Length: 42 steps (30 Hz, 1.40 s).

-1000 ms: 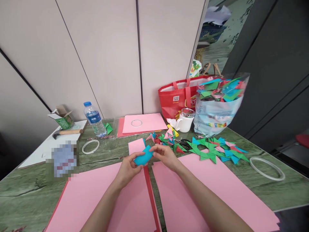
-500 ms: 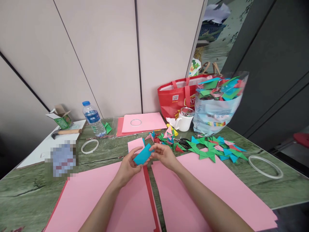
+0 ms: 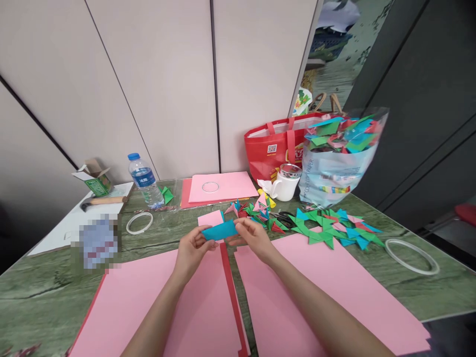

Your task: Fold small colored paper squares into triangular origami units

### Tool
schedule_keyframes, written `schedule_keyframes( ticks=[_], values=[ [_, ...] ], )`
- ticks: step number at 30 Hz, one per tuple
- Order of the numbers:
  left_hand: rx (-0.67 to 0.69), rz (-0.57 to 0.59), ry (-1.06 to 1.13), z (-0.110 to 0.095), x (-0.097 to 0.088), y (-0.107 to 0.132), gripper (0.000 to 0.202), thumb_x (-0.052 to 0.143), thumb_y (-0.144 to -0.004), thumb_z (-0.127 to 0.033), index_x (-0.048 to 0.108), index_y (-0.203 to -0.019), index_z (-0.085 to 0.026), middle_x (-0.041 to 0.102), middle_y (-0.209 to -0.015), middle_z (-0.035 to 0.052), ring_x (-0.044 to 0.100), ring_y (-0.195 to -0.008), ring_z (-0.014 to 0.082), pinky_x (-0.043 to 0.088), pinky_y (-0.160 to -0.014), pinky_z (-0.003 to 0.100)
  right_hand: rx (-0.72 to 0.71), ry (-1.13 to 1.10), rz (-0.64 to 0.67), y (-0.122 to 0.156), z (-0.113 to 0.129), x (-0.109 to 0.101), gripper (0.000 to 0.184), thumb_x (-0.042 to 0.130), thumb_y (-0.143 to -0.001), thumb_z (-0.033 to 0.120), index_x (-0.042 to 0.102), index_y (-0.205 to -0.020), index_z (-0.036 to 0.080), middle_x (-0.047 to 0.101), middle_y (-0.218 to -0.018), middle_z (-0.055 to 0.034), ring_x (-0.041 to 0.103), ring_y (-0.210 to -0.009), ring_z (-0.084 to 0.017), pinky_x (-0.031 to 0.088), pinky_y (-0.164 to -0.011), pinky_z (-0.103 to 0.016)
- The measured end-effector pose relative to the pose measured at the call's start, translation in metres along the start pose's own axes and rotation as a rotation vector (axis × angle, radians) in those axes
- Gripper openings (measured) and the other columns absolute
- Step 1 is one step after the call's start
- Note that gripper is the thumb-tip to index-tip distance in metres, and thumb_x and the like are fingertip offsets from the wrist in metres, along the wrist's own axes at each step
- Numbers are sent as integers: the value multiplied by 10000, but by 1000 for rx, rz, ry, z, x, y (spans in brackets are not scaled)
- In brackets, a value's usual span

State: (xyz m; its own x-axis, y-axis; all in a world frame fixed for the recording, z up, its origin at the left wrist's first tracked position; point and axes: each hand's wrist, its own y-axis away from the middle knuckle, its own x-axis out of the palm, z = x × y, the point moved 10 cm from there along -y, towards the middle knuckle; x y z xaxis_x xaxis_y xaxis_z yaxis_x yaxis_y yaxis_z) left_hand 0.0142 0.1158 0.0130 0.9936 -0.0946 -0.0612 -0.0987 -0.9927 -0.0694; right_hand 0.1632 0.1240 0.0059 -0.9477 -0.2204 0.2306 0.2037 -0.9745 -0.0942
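Note:
Between my two hands stretches a folded piece of blue paper (image 3: 220, 230), held up as a narrow strip above the table. The fingers of my left hand (image 3: 191, 253) pinch its left end. At the other end, my right hand (image 3: 255, 238) grips it between thumb and fingers. Just behind it lies a small stack of pink paper (image 3: 210, 218) with blue showing at its edge. Below my forearms are two piles of large pink sheets, a left pile (image 3: 148, 297) with red edging and a right pile (image 3: 320, 292).
Folded paper pieces (image 3: 320, 225) and black scissors (image 3: 284, 218) lie to the right. Behind stand a white mug (image 3: 286, 183), a red bag (image 3: 262, 153) and a plastic bag (image 3: 330, 173) of folded pieces. At left are a water bottle (image 3: 146, 183), hammer (image 3: 107, 200) and tape roll (image 3: 139, 224).
The blue paper has gone from a tilted, wider shape to a flatter, narrower strip. My left hand has turned and risen slightly with it; the camera view has shifted a little.

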Motion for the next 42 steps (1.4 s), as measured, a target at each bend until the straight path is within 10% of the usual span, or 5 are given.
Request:
schedule_keyframes(
  ticks=[11, 18, 27, 36, 42],
  values=[
    [293, -107, -319, -17, -11, 3, 395, 542, -695, -141, 547, -1083, -217, 639, -942, 47, 622, -863, 195, 489, -795, 348, 33, 81, 208, 10, -15, 30, 371, 656, -666, 349, 579, -989, 183, 639, -900, -32, 626, -820, -183, 511, -758, -362],
    [386, 50, -231, -30, 12, 12, 643, 522, -740, -115, 275, -1309, -282, 302, -1382, 88, 296, -1267, 222, 371, -960, 378, 76, 62, 29, 7, -27, 17, 280, 672, -639, 343, 532, -821, 183, 626, -759, -7, 606, -607, -137, 511, -576, -283],
    [452, 10, -387, -40, 16, 20, 326, 581, -763, -294, 560, -1088, -308, 57, -1465, 11, 247, -1283, 304, 341, -972, 454, 58, 19, -136, 5, -30, -2, 319, 644, -656, 419, 458, -799, 202, 599, -607, 22, 599, -547, -172, 520, -520, -325],
    [395, 86, -386, -30, 24, 15, 98, 624, -705, -242, 720, -712, -262, 632, -1002, 65, 570, -934, 235, 453, -817, 376, 25, 5, -99, 6, -24, 3, 282, 626, -679, 410, 513, -802, 182, 574, -575, 29, 576, -538, -148, 516, -553, -310],
    [188, 16, -309, -15, 10, 7, 39, 676, -636, -242, 715, -634, -240, 696, -684, 20, 606, -682, 194, 472, -682, 302, 51, -82, -99, 5, -23, 3, 290, 685, -616, 349, 525, -785, 176, 586, -676, 21, 582, -610, -142, 521, -608, -312]
  ],
)
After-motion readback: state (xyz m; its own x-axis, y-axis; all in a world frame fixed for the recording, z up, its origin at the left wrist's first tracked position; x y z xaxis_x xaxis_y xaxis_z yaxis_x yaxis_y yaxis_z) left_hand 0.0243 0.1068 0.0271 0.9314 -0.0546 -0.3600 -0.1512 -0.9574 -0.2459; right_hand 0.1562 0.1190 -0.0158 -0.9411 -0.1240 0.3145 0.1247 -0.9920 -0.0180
